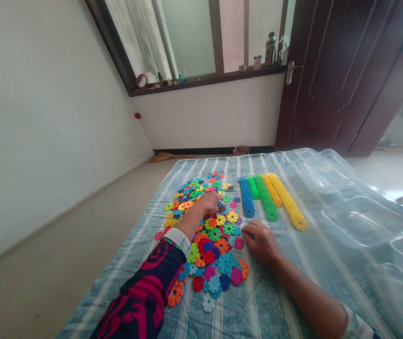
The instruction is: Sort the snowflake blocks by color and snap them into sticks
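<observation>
A spread pile of notched plastic snowflake discs (229, 229) in many colours lies on the striped cloth. My left hand (209, 203) reaches over the upper part of this pile, its fingers drawn together and pointing right, close to a green disc (227, 198). Whatever its fingertips may pinch is hidden. To the right of the pile, my right hand (262, 241) rests low over the cloth with curled fingers, thumb and forefinger together. I cannot make out what is in it. Beyond it lie rows of overlapping discs sorted by colour: blue (247, 200), green (267, 200) and yellow (289, 205).
Clear plastic boxes (364, 221) stand along the right side of the cloth-covered surface (310, 273). A white wall (46, 117) is on the left. Behind are a window sill (201, 84) with small items and a dark red door (328, 70).
</observation>
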Action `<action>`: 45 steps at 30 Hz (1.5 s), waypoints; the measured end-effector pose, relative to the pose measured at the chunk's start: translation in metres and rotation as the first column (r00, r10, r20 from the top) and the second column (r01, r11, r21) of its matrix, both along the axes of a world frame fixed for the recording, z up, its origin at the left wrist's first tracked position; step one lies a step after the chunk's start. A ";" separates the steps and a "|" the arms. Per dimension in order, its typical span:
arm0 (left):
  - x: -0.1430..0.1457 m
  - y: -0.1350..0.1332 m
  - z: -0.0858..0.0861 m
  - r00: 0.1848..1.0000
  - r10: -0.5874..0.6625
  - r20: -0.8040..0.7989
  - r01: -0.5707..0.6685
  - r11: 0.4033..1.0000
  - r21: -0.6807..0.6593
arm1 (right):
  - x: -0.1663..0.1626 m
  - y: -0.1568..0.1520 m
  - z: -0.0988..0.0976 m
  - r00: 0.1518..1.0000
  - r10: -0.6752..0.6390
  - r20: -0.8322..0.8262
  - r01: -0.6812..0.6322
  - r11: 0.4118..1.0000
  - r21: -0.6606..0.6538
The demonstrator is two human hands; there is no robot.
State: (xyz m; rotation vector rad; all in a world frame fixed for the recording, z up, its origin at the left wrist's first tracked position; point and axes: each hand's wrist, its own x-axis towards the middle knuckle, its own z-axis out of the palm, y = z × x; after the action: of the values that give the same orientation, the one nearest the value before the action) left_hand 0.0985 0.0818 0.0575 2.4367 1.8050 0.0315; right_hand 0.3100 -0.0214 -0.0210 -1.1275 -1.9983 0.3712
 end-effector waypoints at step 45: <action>0.086 -0.036 -0.021 0.976 0.059 0.211 -0.069 0.997 0.040 | 0.000 0.005 -0.004 1.000 0.011 -0.010 -0.011 1.000 0.006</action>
State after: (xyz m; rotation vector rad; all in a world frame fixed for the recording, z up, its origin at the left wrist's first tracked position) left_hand 0.1841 0.0454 0.0367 2.3032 1.8071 0.3279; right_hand 0.3097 -0.0160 -0.0250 -1.1092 -1.9958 0.3756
